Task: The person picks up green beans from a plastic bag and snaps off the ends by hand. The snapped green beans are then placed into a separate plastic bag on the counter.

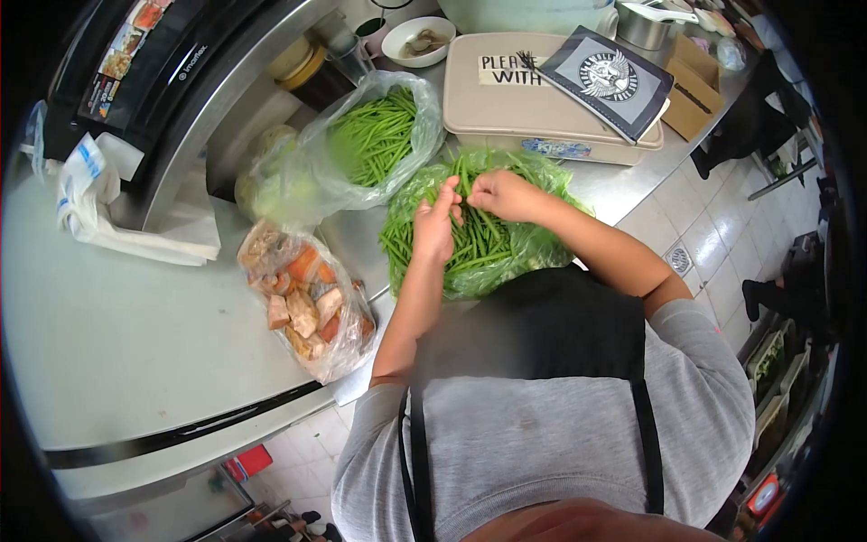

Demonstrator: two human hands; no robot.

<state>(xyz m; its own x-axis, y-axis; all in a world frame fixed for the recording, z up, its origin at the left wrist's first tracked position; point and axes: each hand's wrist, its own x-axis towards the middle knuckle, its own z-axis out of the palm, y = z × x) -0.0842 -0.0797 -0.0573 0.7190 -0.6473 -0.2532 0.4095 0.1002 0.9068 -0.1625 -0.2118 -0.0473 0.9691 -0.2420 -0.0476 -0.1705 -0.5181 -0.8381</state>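
Observation:
A pile of long green beans [474, 248] lies on an opened clear plastic bag [546, 242] right in front of me. Over the pile, my left hand [435, 224] is closed with its fingertips raised, pinching a green bean that is mostly hidden. Close on its right, my right hand [502, 195] is bent in a pinch on the bean too, its fingertips almost meeting the left ones. Behind and to the left, a second plastic bag [429, 108] stands open with more green beans [375, 135] inside.
Left of me, a plastic bag of orange and pale chunks [307, 303] lies on a pale flat top [144, 352]. A lidded beige box [497, 95] carries a dark booklet [607, 83]. Nearby are a white bowl [417, 41], a cardboard box [694, 88] and a metal pot [643, 29].

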